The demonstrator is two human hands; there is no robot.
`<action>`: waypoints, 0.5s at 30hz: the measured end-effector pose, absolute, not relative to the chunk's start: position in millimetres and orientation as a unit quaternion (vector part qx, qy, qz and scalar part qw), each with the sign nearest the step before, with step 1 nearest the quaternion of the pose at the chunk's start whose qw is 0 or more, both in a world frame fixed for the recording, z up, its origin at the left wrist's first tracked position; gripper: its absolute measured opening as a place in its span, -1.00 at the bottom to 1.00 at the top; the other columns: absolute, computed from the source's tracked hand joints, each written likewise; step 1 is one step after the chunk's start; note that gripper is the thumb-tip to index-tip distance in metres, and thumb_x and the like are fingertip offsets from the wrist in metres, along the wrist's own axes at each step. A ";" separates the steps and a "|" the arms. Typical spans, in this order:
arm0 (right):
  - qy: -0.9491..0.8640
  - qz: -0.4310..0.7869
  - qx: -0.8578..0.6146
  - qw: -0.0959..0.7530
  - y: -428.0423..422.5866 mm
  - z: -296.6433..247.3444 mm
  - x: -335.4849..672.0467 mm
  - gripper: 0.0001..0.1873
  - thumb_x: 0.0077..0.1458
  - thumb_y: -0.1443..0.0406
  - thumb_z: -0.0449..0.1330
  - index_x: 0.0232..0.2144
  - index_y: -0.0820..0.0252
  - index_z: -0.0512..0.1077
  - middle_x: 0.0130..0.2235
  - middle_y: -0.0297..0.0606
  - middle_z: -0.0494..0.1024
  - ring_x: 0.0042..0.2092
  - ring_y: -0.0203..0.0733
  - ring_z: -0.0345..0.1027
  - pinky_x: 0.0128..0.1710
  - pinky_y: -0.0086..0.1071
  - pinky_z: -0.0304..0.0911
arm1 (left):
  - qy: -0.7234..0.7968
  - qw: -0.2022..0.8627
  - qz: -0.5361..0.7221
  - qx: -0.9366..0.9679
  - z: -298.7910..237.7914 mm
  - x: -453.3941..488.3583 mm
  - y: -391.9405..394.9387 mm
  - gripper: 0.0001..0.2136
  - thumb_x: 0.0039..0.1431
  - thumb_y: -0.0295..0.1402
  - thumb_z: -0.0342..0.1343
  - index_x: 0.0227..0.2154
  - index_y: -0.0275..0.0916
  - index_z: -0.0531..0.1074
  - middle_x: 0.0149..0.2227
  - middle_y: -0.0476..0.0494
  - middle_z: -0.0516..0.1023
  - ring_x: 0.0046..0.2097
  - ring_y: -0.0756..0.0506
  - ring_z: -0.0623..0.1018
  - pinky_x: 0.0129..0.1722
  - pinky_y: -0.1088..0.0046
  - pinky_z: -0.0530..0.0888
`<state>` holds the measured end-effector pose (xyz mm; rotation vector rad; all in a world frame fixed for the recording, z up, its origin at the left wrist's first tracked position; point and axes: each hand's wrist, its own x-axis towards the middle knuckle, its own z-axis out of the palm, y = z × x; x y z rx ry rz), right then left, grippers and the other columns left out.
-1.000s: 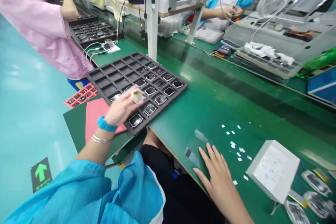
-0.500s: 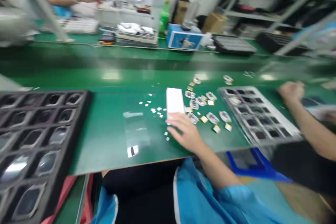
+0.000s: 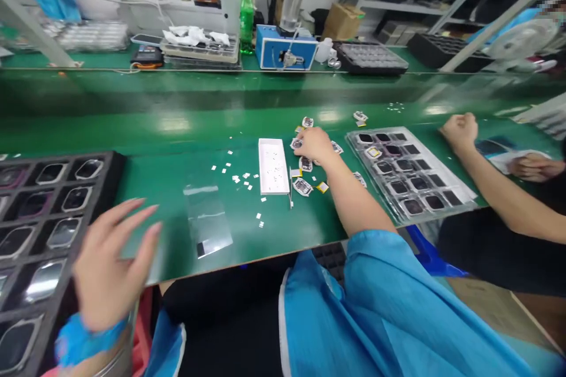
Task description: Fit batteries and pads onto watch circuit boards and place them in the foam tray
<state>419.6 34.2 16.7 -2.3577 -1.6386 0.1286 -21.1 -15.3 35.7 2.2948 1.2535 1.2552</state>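
My left hand hovers open, fingers spread and empty, just right of a black compartment tray that holds several watch cases. My right hand reaches far over the green table, fingers curled down onto a scatter of small watch parts beside a white box. Whether it grips one of them is hidden by the fingers. A clear plastic film lies between my two hands.
Small white paper bits litter the table. A clear tray of dark parts lies to the right, with another person's fist beside it. At the back stand a green bottle, a blue box and more trays.
The view swung right from the black tray to the table centre. My left hand left the tray and now hangs open. My right hand moved from the white box to the loose parts.
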 end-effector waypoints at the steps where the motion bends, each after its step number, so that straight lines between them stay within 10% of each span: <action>1: -0.561 0.022 -0.815 0.145 29.1 20.5 416.5 -0.65 -0.22 0.43 0.34 -0.26 0.30 0.55 -0.10 0.04 0.56 0.07 0.27 0.33 0.07 0.08 0.25 | 0.420 0.115 0.412 0.800 31.4 -6.8 -18.6 -0.75 0.14 -0.34 0.22 -0.10 -0.07 0.54 0.02 -0.10 0.55 0.10 -0.24 0.50 0.18 0.05 0.37; 9: -0.655 0.063 -0.597 0.459 -61.6 33.2 294.2 -0.64 -0.07 0.30 0.31 -0.14 0.08 0.47 -0.17 -0.26 0.58 -0.10 -0.08 0.45 -0.03 -0.17 0.35 | 0.294 0.516 0.410 0.692 19.1 76.5 -32.4 -0.42 0.11 -0.33 0.29 0.22 -0.04 0.33 0.14 -0.19 0.49 0.16 -0.17 0.49 0.07 0.29 0.53; 15: -0.666 0.185 -0.493 0.529 -87.1 25.7 224.9 -0.72 0.01 0.29 0.36 -0.19 0.07 0.45 -0.13 -0.24 0.62 -0.07 -0.12 0.47 -0.02 -0.19 0.38 | 0.260 0.691 0.432 0.519 14.8 56.8 -27.6 -0.64 -0.02 -0.32 0.39 -0.10 -0.16 0.60 0.01 -0.25 0.59 -0.01 -0.20 0.60 -0.02 0.32 0.56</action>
